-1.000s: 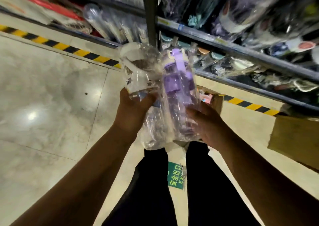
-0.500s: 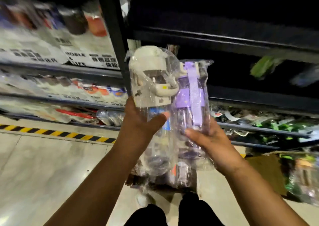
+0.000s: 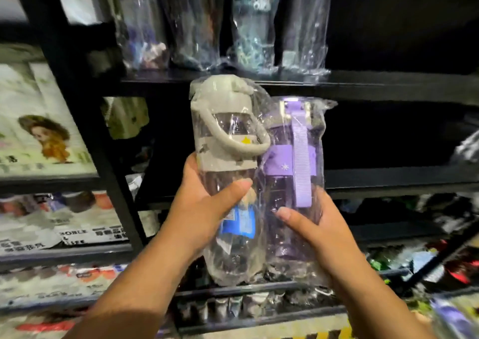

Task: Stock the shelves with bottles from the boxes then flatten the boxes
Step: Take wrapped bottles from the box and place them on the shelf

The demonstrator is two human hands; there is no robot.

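Observation:
Two clear water bottles in plastic wrap stand upright side by side in front of a dark shelf unit. My left hand (image 3: 204, 209) grips the beige-capped bottle (image 3: 228, 162) around its middle, thumb across the front. My right hand (image 3: 318, 224) grips the purple-capped bottle (image 3: 293, 172), which has a purple strap hanging down its front. Both bottles are held level with a dark, mostly bare shelf (image 3: 363, 178). The shelf above (image 3: 337, 82) carries several wrapped bottles (image 3: 254, 22). No box shows in this view.
A black upright post (image 3: 85, 121) divides the shelving; printed packages (image 3: 39, 121) fill the bays to its left. Lower shelves (image 3: 259, 310) hold small wrapped goods. More packaged items crowd the right side (image 3: 440, 248).
Both hands have raised the two bottles from near the floor up to shelf height, and my view has tilted up from the floor to the shelves.

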